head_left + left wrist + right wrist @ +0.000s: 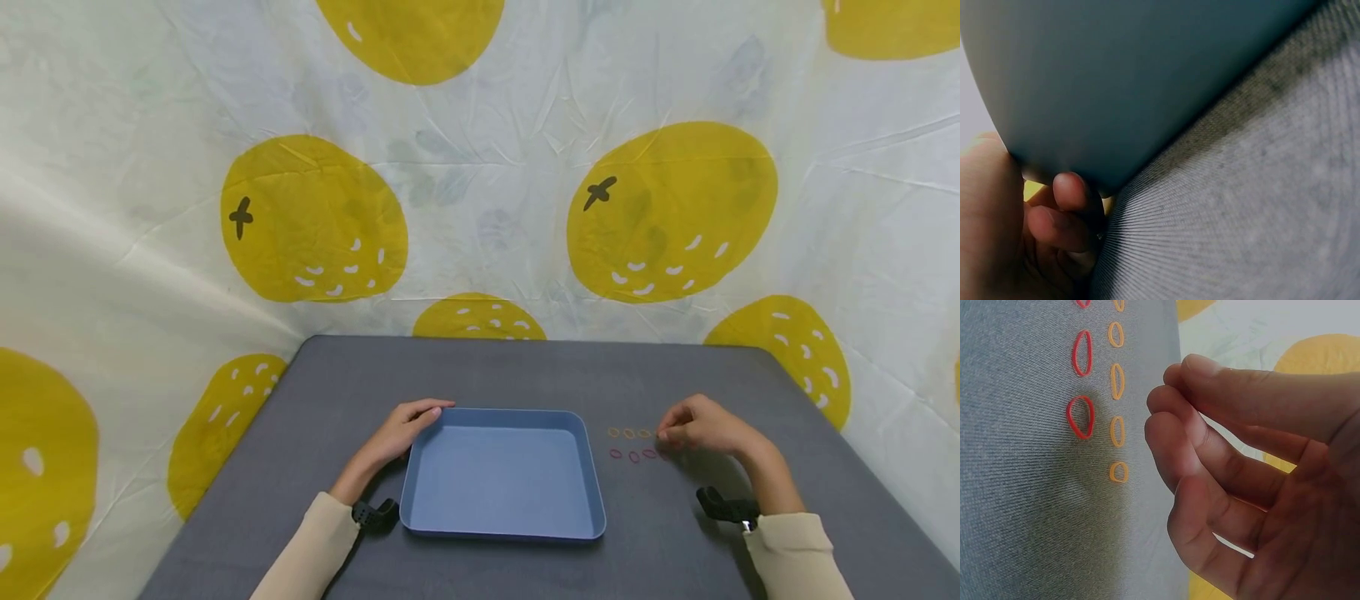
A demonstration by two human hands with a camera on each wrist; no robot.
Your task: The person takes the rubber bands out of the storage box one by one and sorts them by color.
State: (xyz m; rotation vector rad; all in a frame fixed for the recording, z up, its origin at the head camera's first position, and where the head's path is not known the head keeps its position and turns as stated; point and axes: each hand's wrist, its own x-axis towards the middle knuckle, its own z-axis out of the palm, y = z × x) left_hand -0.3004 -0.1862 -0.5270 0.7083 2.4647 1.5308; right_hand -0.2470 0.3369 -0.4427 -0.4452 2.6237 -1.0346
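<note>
A shallow blue rectangular tray (502,479) lies on the grey table. My left hand (402,432) grips its far left corner, thumb along the rim and fingers (1070,192) bent against the outside. To the right of the tray lie two rows of small rubber bands: orange bands (628,433) in the far row, red bands (634,457) in the near one. Over the right end of these rows hovers my right hand (701,425). Its fingers (1166,440) are loosely bent with the thumb close to the index finger, and nothing shows between them.
The grey cloth-covered table (480,367) reaches back to a hanging white curtain (480,208) printed with large yellow fruit. Black wrist cameras sit on both wrists, the left one (377,515) right beside the tray's left wall.
</note>
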